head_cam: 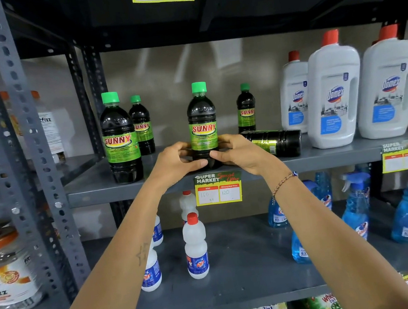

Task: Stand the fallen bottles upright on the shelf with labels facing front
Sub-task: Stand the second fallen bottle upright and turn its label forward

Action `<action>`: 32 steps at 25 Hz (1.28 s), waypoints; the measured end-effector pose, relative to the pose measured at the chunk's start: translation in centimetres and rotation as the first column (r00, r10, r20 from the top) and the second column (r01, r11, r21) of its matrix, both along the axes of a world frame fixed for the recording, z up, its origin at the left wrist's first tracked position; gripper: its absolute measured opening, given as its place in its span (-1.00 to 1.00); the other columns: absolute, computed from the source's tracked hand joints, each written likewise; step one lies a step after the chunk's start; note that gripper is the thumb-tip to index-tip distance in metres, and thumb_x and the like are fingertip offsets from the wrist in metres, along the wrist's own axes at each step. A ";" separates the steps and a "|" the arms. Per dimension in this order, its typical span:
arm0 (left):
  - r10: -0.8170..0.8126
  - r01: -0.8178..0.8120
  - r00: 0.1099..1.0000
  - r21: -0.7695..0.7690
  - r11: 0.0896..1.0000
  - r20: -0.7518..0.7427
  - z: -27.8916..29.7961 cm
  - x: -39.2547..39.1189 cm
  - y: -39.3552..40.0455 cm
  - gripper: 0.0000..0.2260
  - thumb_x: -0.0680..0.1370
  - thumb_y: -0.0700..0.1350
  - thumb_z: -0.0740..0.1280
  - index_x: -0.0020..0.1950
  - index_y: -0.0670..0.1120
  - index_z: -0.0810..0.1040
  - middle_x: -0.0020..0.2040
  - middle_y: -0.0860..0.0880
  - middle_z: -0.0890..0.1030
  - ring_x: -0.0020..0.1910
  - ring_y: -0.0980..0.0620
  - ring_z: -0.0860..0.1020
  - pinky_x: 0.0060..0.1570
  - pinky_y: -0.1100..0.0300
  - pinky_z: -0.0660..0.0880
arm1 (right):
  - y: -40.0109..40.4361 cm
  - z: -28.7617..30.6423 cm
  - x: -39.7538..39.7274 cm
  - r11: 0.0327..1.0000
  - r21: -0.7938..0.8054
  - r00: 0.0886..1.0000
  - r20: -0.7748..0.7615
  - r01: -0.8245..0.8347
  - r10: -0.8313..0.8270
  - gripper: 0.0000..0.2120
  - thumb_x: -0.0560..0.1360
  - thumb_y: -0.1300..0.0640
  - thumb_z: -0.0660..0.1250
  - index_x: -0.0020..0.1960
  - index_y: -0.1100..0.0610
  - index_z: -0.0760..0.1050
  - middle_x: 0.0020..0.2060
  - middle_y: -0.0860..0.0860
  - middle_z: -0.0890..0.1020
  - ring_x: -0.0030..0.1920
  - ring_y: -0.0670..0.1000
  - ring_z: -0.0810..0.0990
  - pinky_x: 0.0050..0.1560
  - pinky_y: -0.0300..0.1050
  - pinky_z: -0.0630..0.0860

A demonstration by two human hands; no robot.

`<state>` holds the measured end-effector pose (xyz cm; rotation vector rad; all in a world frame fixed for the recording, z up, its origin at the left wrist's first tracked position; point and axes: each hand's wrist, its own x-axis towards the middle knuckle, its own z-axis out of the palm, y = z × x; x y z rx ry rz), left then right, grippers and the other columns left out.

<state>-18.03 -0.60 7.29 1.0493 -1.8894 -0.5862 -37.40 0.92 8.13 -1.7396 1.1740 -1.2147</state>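
Note:
A dark Sunny bottle with a green cap stands upright at the front of the grey shelf, its green label facing me. My left hand and my right hand both grip its lower part from either side. Just to the right, another dark Sunny bottle lies on its side, its base pointing right and its cap end hidden behind my right hand. Three more Sunny bottles stand upright: one at the front left, one behind it, one at the back right.
White Domex jugs with red caps stand on the same shelf to the right. A price tag hangs on the shelf edge. The shelf below holds small white Rin bottles and blue spray bottles. A perforated metal upright rises on the left.

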 end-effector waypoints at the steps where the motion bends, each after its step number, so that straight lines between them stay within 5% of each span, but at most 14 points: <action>1: -0.006 0.006 1.000 -0.007 1.000 -0.008 -0.1 0.0 0.1 -0.44 0.33 0.01 0.55 0.28 -0.06 0.49 0.09 0.02 0.62 0.00 0.14 0.60 0.06 0.20 0.52 | 0.2 0.1 0.0 1.000 0.001 1.000 -0.002 -0.006 0.006 -0.52 0.50 0.28 0.36 0.40 0.22 0.37 0.27 0.11 0.56 0.31 0.07 0.50 0.35 0.04 0.44; 14: -0.027 0.026 1.000 -0.094 0.995 -0.012 -0.8 0.1 0.8 -0.44 0.36 0.04 0.52 0.31 -0.06 0.48 0.11 0.04 0.60 0.00 0.18 0.58 -0.01 0.34 0.49 | 1.3 0.0 -0.4 0.999 0.017 0.998 0.056 -0.035 0.034 -0.59 0.54 0.31 0.31 0.38 0.20 0.42 0.22 0.08 0.60 0.23 0.02 0.55 0.20 -0.11 0.52; 19: -0.001 -0.002 1.000 -0.154 0.988 -0.020 -1.0 -0.2 0.9 -0.46 0.36 0.04 0.52 0.28 -0.07 0.50 0.10 0.02 0.63 -0.05 0.21 0.59 -0.05 0.39 0.49 | 1.2 -0.2 -0.5 0.999 0.034 0.996 0.088 -0.012 0.009 -0.59 0.54 0.32 0.30 0.37 0.20 0.42 0.20 0.08 0.61 0.27 0.05 0.54 0.29 0.00 0.48; 26: 0.010 -0.014 1.000 -0.165 0.986 -0.026 -1.4 -0.5 1.1 -0.42 0.37 0.07 0.50 0.33 -0.08 0.46 0.14 0.00 0.62 -0.11 0.19 0.60 -0.14 0.46 0.48 | 2.2 -0.1 -0.1 0.999 0.025 0.998 0.062 -0.033 0.031 -0.62 0.57 0.32 0.25 0.37 0.22 0.41 0.18 0.05 0.59 0.17 -0.04 0.55 0.10 -0.25 0.53; 29: 0.086 -0.102 0.994 -0.261 0.960 -0.074 -2.4 -0.1 2.1 -0.51 0.51 0.12 0.33 0.36 -0.08 0.38 0.12 0.08 0.56 -0.08 0.16 0.59 -0.08 0.29 0.49 | 3.1 0.6 -0.8 0.987 -0.073 0.988 -0.053 0.142 -0.146 -0.56 0.53 0.21 0.35 0.38 0.23 0.41 0.23 0.03 0.57 0.23 -0.01 0.54 0.22 -0.18 0.48; 32: 0.161 -0.205 0.979 -0.551 0.809 -0.127 -4.4 -0.3 3.6 -0.82 0.63 -0.07 0.15 0.09 -0.14 0.46 -0.05 -0.01 0.55 -0.08 0.05 0.51 -0.08 0.13 0.45 | 4.3 2.7 -3.2 0.889 -0.242 0.911 -0.042 0.388 -0.409 -0.64 0.51 0.14 0.37 0.29 0.13 0.50 0.11 0.00 0.63 0.12 -0.06 0.59 0.20 -0.18 0.49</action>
